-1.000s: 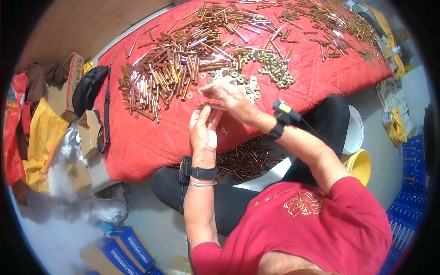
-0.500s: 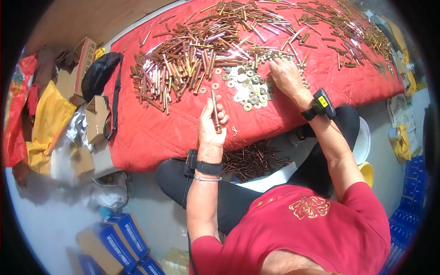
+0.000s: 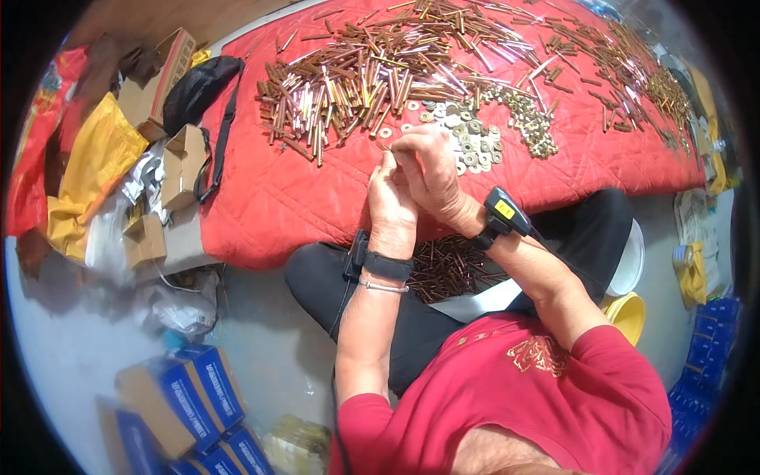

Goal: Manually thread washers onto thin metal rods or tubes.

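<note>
My left hand (image 3: 393,198) is closed in front of me at the near edge of the red quilted cover, its fingers curled around a long metal bolt that is now almost wholly hidden. Over its fingertips, my right hand (image 3: 434,168) is pinched against the bolt's upper end; whatever sits between those fingers is too small to make out. Just beyond the right hand lies a patch of flat round washers (image 3: 475,146). Small brassy nuts (image 3: 532,123) are spread to the right of them. A large heap of copper-coloured bolts (image 3: 348,87) lies behind and left of my hands.
More bolts (image 3: 625,87) trail along the cover's (image 3: 277,198) right side. Dark bolts (image 3: 443,269) are piled on the floor between my legs. Blue boxes (image 3: 190,400) stand at lower left, a yellow bucket (image 3: 627,317) at right, and a black bag (image 3: 198,95) at the left edge.
My right hand has come left and nearer, from the nuts to the bolt in my left hand. The left hand has turned, its fingers now closed up by the right hand.
</note>
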Demonstrator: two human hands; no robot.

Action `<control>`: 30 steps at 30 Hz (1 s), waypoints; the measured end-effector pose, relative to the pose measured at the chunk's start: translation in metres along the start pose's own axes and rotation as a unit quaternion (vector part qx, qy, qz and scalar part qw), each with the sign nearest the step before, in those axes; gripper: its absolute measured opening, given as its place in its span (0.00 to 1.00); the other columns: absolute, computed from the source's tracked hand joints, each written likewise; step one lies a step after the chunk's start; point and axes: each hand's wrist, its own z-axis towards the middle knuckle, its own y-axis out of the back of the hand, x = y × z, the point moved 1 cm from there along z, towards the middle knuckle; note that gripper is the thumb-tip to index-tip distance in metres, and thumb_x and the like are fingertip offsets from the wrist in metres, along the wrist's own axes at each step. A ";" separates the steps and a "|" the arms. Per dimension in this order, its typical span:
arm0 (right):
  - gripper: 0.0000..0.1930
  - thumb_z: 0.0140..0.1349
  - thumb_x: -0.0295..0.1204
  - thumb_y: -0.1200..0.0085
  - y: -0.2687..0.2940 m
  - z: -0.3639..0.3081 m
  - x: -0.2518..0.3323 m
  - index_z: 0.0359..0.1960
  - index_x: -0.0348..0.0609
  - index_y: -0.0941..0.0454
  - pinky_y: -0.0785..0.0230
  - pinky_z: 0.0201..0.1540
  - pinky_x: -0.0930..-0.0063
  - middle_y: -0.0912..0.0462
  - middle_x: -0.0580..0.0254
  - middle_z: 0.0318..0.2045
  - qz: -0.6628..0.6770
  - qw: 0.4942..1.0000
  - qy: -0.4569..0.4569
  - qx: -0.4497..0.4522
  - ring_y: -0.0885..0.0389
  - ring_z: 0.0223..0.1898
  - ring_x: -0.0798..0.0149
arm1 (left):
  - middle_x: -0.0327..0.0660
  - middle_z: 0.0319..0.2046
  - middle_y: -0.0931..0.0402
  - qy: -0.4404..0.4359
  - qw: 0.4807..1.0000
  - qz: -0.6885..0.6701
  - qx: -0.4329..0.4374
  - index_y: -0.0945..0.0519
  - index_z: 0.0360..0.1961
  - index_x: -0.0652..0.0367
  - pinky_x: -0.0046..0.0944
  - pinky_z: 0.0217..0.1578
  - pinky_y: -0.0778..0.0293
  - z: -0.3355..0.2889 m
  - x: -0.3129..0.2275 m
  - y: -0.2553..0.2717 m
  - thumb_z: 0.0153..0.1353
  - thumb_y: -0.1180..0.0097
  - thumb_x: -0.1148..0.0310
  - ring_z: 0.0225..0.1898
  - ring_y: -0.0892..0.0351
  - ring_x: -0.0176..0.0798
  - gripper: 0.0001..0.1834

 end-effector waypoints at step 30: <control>0.11 0.52 0.18 0.41 0.100 0.031 -0.044 0.38 0.39 0.22 0.28 0.39 0.73 0.20 0.61 0.32 0.124 0.955 -0.084 0.256 0.20 0.36 0.64 | 0.39 0.22 0.25 0.215 0.961 0.169 0.048 0.25 0.41 0.66 0.19 0.07 0.49 -0.019 -0.002 -0.037 0.65 0.51 0.69 0.08 0.45 0.19 0.10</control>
